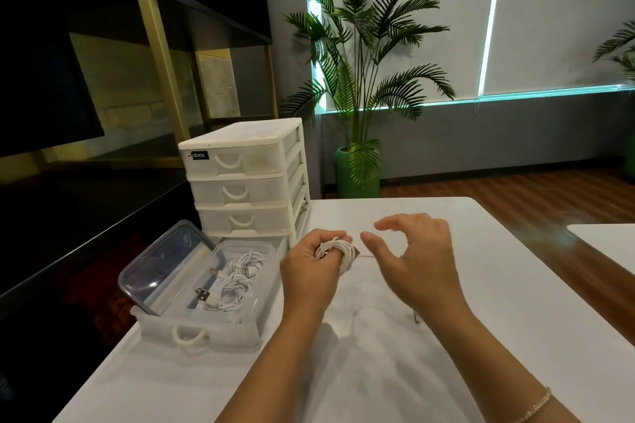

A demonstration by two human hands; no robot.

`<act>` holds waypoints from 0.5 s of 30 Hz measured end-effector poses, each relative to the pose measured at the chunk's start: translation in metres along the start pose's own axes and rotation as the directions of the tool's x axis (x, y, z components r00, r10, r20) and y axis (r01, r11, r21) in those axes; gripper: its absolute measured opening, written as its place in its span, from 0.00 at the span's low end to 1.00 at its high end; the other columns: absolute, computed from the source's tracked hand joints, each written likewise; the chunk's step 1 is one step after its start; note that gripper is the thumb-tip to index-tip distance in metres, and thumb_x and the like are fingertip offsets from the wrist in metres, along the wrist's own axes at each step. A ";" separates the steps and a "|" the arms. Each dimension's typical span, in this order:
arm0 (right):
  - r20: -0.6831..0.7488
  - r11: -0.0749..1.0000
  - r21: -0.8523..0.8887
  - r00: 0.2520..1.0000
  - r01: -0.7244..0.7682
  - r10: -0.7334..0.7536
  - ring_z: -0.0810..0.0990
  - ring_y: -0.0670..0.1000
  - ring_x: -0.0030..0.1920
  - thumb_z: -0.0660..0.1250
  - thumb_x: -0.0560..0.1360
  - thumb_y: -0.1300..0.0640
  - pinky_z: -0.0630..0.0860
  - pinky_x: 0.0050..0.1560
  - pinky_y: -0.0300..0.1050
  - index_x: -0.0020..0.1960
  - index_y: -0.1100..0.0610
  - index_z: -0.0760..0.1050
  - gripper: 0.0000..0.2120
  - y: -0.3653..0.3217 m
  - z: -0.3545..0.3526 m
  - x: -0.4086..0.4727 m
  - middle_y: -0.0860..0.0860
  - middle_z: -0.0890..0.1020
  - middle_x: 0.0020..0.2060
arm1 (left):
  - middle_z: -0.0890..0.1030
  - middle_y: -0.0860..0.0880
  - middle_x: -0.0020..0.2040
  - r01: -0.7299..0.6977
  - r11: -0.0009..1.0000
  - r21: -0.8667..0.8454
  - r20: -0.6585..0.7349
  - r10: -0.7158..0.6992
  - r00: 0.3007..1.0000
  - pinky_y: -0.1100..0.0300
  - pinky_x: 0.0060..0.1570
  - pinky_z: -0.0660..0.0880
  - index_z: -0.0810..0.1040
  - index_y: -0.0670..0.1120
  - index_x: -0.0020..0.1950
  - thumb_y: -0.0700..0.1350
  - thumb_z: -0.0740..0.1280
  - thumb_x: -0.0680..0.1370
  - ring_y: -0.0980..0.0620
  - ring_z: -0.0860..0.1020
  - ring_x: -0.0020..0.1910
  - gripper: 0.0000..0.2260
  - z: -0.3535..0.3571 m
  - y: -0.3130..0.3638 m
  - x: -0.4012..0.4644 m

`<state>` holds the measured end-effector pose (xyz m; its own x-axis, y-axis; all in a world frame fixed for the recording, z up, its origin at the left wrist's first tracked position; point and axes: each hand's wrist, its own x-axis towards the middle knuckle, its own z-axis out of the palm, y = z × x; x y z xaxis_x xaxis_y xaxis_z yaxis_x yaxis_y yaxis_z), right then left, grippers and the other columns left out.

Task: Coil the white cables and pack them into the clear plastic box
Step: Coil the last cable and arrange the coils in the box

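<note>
My left hand [309, 264] grips a coiled white cable [338, 249] above the white table [481, 302]. A short loose end of that cable runs right toward my right hand [415, 251], whose fingers are spread and curved just beside the coil; whether they pinch the thin end I cannot tell. To the left, a clear plastic box [247, 285] sits inside a pulled-out drawer [192, 330]. It holds several coiled white cables [233, 285] with USB plugs. The box's clear lid [161, 268] leans upright against its left side.
A white drawer unit [244, 178] stands at the table's far left corner, its bottom drawer pulled out. A small dark object [415, 318] lies on the table near my right wrist. A potted palm [360, 79] stands behind the table; a second table edge [604, 240] is right.
</note>
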<state>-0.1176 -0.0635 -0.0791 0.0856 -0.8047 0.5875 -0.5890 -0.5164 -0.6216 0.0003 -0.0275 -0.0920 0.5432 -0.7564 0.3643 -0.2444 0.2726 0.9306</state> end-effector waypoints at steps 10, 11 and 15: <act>0.466 0.940 0.264 0.882 -0.216 0.072 0.79 0.47 0.49 0.64 0.76 0.52 0.75 0.58 0.46 0.69 0.48 0.60 0.24 -0.014 0.011 -0.013 0.47 0.80 0.46 | 0.80 0.58 0.38 0.008 0.999 0.035 -0.078 -0.005 0.997 0.74 0.31 0.72 0.78 0.54 0.39 0.38 0.67 0.75 0.59 0.78 0.38 0.11 0.003 0.000 -0.002; 0.435 0.944 0.264 0.898 -0.199 0.067 0.79 0.46 0.47 0.63 0.77 0.53 0.75 0.56 0.44 0.69 0.48 0.61 0.22 -0.013 0.010 -0.012 0.46 0.79 0.44 | 0.80 0.58 0.38 0.003 0.999 0.052 -0.054 0.000 0.999 0.73 0.32 0.73 0.78 0.54 0.39 0.39 0.68 0.74 0.58 0.78 0.38 0.10 0.004 -0.001 -0.002; 0.343 0.957 0.230 0.935 -0.176 0.090 0.76 0.45 0.40 0.62 0.78 0.54 0.74 0.45 0.36 0.65 0.50 0.64 0.17 -0.006 0.006 -0.007 0.45 0.77 0.43 | 0.82 0.55 0.42 0.019 0.991 0.136 0.076 -0.029 0.997 0.62 0.42 0.81 0.79 0.52 0.48 0.43 0.71 0.73 0.53 0.80 0.41 0.05 0.008 -0.001 -0.002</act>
<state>-0.1098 -0.0569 -0.0823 0.3028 -0.8992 0.3159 -0.3940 -0.4199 -0.8176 -0.0067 -0.0309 -0.0937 0.4873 -0.8072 0.3330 -0.3411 0.1751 0.9236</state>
